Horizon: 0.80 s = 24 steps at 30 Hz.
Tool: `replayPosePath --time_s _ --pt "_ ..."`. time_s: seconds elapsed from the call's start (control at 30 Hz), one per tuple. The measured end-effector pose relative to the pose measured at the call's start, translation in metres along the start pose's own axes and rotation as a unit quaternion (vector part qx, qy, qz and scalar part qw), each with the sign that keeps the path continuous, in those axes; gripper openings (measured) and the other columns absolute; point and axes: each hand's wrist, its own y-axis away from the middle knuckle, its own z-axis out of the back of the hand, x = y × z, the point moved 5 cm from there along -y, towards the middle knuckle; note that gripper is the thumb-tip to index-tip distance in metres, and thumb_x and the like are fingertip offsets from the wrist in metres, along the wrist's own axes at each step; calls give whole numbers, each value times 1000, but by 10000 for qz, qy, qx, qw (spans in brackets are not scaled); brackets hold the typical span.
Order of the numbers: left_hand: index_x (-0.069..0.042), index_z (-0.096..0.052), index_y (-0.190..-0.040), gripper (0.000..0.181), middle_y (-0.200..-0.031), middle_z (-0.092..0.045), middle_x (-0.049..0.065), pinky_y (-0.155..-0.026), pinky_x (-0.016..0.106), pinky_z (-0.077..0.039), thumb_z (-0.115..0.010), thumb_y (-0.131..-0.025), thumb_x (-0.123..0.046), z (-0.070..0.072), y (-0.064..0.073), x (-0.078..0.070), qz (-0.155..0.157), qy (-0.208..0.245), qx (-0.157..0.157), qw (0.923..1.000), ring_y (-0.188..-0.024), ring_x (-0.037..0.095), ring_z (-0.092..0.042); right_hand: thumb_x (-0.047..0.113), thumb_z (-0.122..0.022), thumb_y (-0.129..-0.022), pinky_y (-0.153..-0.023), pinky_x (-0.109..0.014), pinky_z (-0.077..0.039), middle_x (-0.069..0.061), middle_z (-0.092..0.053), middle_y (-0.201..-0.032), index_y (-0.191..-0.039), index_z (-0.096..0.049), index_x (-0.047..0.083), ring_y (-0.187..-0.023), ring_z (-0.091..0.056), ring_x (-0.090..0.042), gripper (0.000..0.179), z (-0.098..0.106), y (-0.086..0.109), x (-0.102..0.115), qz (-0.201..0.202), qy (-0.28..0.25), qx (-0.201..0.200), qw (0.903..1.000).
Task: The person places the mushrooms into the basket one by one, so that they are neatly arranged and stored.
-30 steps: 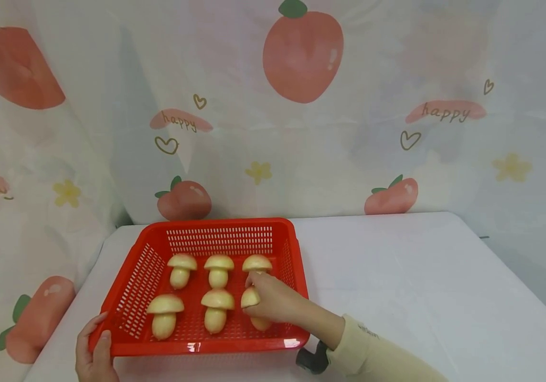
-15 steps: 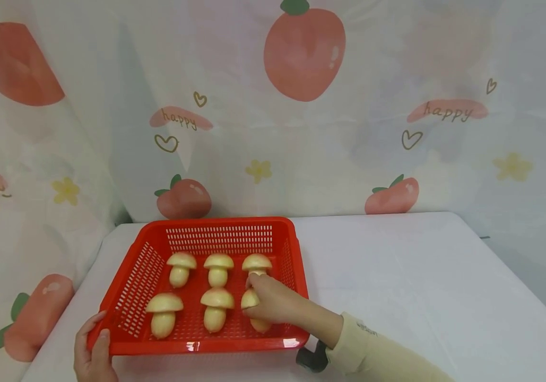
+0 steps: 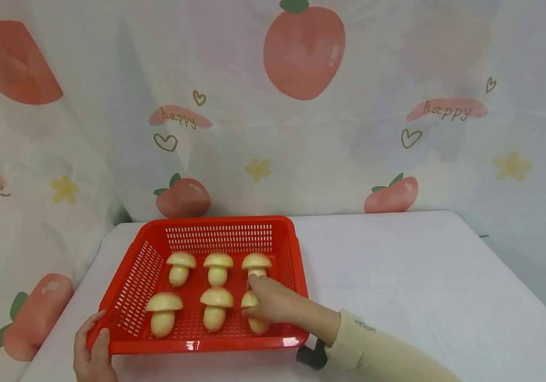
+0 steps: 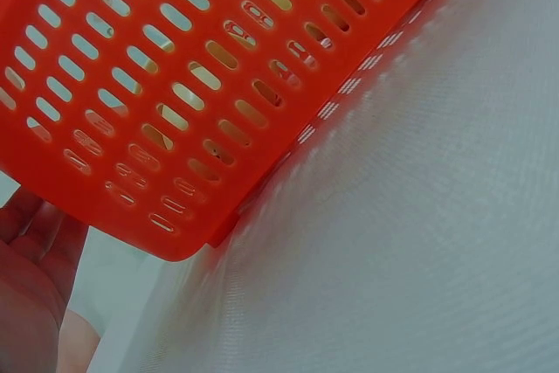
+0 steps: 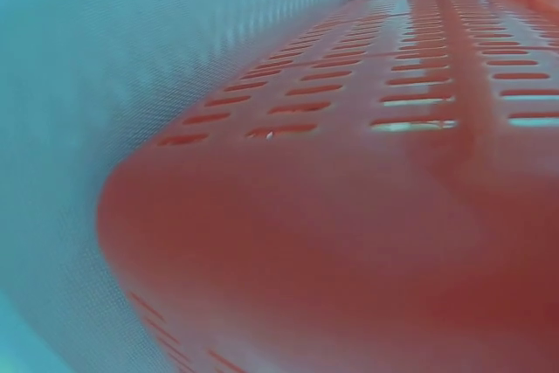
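A red slotted plastic basket holds two rows of pale mushroom-shaped pieces with rounded caps and thick stems. My left hand grips the basket's front left corner, thumb over the rim; the left wrist view shows that hand at the basket's wall. Inside the basket, my right hand holds the front right mushroom, its fingers covering part of the cap. Just behind stands the back right mushroom, close to my fingertips. The right wrist view is mostly the basket's outer side, so the right hand's hold is hidden there.
The basket sits on the left part of a white-covered table. A patterned cloth hangs behind and to the left. A dark wrist-worn piece shows below the right sleeve. The other mushrooms stand slightly apart.
The right hand and its cuff have shifted very slightly, and a little more of the front right mushroom's stem shows. Both hands keep their places; the view has tilted a little.
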Motion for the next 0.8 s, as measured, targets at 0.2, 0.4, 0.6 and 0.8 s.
replayPosePath --time_s 0.2,0.4,0.6,0.8 --pt "-29 -46 -130 34 -133 -44 -4 -75 14 -44 -45 -96 -31 -1 0 1 60 78 -37 9999 -113 20 -46 21 -74 -77 -61 -22 -44 3 -47 -76 -100 -49 8 -68 -49 -10 36 0 -1 0 -57 97 10 9999" --pt "-29 -47 -130 34 -133 -43 -4 -76 15 -44 -45 -96 -29 0 -1 1 76 107 -37 9999 -113 20 -45 21 -73 -78 -60 -21 -44 2 -46 -76 -104 -49 5 -68 -48 -10 39 -1 -2 0 -59 209 37 9998" --pt "-28 -46 -130 34 -133 -44 -3 -76 14 -44 -44 -96 -29 0 -2 4 108 153 -44 9998 -113 20 -46 22 -74 -77 -62 -22 -45 2 -47 -79 -103 -49 7 -68 -49 -10 38 -1 -2 1 -100 240 8 9997" --pt "-28 -46 -131 34 -133 -43 -3 -75 13 -44 -42 -97 -28 0 -2 4 71 128 15 9999 -113 20 -45 23 -76 -74 -56 -22 -43 1 -46 -76 -94 -50 11 -64 -48 -11 35 -3 -2 1 -219 372 45 9991"
